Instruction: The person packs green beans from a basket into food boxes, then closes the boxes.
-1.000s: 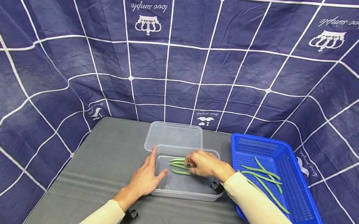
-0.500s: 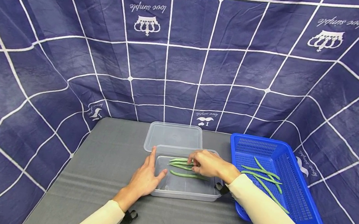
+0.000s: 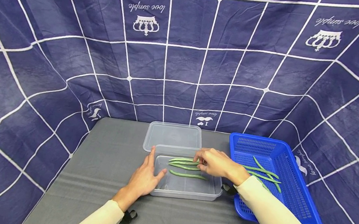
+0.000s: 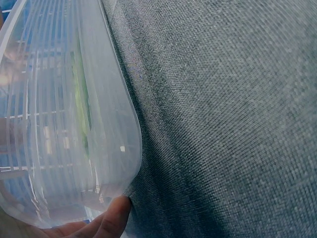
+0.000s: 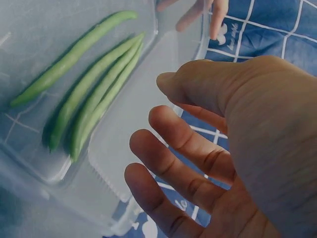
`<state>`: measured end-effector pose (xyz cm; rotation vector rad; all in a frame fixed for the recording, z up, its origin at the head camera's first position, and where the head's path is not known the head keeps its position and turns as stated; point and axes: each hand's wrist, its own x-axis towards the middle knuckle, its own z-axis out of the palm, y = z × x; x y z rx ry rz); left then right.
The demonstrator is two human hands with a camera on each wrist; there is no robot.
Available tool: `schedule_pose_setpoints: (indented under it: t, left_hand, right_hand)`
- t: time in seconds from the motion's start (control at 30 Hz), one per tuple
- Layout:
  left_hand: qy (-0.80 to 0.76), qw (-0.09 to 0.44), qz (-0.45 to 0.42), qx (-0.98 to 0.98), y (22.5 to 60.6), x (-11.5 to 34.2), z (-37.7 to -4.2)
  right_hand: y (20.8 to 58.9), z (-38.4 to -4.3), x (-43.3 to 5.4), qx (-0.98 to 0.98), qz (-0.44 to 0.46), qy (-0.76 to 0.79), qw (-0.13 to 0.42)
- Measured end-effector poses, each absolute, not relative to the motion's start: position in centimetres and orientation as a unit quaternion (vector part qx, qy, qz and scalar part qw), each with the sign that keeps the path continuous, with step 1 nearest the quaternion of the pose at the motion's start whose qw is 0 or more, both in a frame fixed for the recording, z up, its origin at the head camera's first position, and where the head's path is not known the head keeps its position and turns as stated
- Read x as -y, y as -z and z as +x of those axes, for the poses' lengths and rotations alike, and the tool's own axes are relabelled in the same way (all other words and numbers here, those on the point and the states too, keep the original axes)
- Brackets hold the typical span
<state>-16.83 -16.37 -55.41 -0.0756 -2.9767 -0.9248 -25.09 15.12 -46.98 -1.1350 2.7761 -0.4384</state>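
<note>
A clear plastic food container stands at the middle front of the grey table. In it lie three green beans side by side, with a single green bean apart from them on the near side. My left hand rests against the container's left end, fingers straight; the left wrist view has a fingertip touching its corner. Above the container's right part hovers my right hand. In the right wrist view its fingers are loosely bent and hold nothing, apart from the beans.
Behind the container a clear lid lies flat. To the right stands a blue perforated basket with several green beans in it, partly covered by my right sleeve. A blue checked cloth surrounds the table's back and sides.
My right hand has let go of the single green bean, which now lies nearer the front of the container, and has shifted to the right. My left hand has stayed put.
</note>
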Motion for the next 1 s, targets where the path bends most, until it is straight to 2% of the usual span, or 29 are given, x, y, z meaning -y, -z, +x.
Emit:
schedule_pose_setpoints:
  t: [0.43, 1.0]
  left_hand:
    - [0.299, 0.014, -0.022, 0.954, 55.5, 16.3, -17.0]
    - [0.307, 0.015, -0.021, 0.951, 55.4, 16.2, -16.9]
  right_hand:
    - [45.7, -24.8, -18.5, -0.924, -0.347, 0.163, 0.021]
    - [46.0, -24.8, -24.2, -0.933, -0.308, 0.174, -0.061]
